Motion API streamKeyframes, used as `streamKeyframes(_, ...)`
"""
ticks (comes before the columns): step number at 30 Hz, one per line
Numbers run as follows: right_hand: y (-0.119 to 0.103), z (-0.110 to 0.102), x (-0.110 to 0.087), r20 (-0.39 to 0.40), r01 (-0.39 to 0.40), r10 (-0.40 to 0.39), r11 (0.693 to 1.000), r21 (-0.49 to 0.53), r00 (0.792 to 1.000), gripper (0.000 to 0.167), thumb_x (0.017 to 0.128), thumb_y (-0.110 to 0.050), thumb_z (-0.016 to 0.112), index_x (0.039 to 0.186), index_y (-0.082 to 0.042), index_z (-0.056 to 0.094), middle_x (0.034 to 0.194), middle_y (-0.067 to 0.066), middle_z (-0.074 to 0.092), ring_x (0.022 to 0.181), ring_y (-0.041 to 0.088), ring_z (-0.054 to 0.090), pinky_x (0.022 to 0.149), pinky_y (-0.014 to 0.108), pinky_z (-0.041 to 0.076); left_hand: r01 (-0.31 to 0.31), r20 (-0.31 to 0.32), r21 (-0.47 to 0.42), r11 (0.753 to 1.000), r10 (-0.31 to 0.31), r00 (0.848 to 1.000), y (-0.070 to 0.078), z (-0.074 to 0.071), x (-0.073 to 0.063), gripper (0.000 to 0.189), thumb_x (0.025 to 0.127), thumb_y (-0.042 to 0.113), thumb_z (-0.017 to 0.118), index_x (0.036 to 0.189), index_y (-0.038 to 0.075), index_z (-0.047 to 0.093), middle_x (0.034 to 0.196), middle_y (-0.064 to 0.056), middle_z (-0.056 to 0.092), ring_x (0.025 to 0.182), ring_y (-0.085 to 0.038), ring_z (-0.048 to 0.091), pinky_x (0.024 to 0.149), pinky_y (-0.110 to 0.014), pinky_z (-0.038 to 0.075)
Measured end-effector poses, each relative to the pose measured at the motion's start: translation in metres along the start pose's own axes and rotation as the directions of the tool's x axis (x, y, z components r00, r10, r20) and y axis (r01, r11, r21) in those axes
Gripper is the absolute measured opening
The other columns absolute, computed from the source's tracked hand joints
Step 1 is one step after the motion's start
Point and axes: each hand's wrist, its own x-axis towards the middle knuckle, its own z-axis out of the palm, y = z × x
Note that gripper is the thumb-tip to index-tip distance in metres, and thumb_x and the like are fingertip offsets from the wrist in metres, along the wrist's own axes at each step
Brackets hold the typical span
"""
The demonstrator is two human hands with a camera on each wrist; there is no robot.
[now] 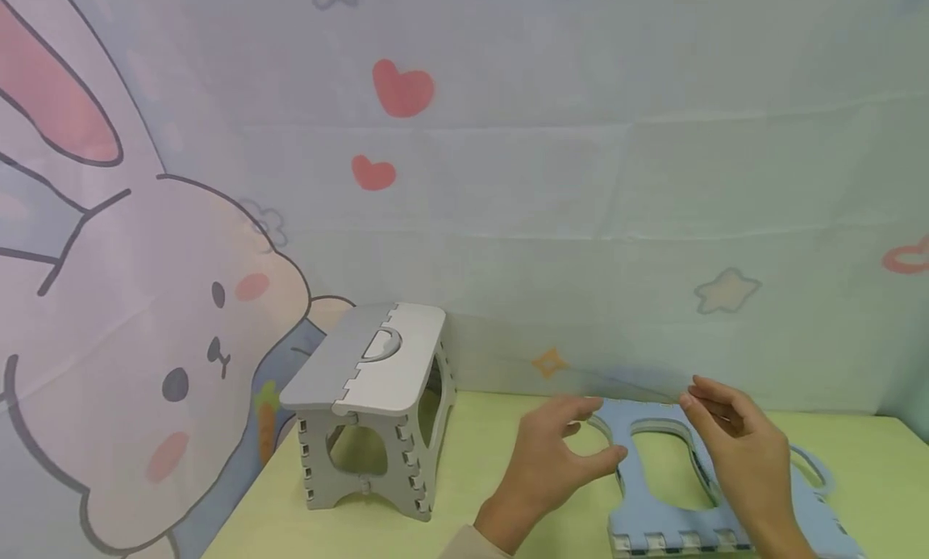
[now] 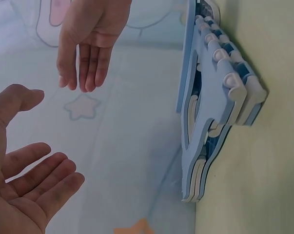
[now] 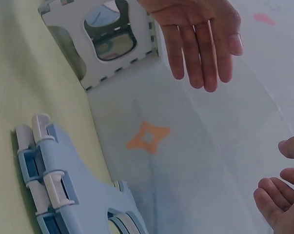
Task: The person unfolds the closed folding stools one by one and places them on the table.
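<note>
A light blue folding stool lies folded flat on the table, its handle loop on the right. My left hand hovers above its left side, thumb and fingers apart and slightly bent. Over its right part is my right hand, fingers loosely bent, with nothing held. In the left wrist view both hands are apart from the blue stool, palms showing. The right wrist view shows my left hand at the top with fingers extended and part of my right hand at the edge.
A grey and white folding stool stands unfolded and upright on the left of the yellow-green table. Behind the table hangs a cloth backdrop printed with a rabbit, hearts and stars.
</note>
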Motion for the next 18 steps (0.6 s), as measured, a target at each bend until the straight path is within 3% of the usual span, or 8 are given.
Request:
streamKeyframes(12, 0.006, -0.010, 0.010, -0.074, -0.010, 0.011, 1.000, 0.010, 0.997, 0.041, 0.100, -0.021, 0.078, 0.137, -0.005, 0.069, 0.112, -0.024, 0.071, 0.101, -0.010, 0.065, 0.086, 0.004, 0.051, -0.011, 0.076, 0.109, 0.994, 0.002, 0.997, -0.007, 0.017, -0.006, 0.045, 0.086, 0.019, 0.090, 0.126, 0.003, 0.076, 0.116, -0.001, 0.074, 0.106, -0.003, 0.067, 0.087, -0.012, 0.055)
streamKeyframes(18, 0.014, -0.019, 0.012, -0.069, -0.035, 0.034, 0.999, -0.010, 0.997, 0.044, 0.101, -0.026, 0.077, 0.139, -0.006, 0.068, 0.112, -0.026, 0.069, 0.101, -0.011, 0.064, 0.083, 0.003, 0.052, -0.029, 0.110, 0.150, 0.988, 0.013, 0.994, -0.012, 0.027, -0.010, 0.046, 0.085, 0.020, 0.092, 0.124, 0.002, 0.076, 0.112, 0.000, 0.074, 0.102, 0.000, 0.066, 0.085, -0.011, 0.055)
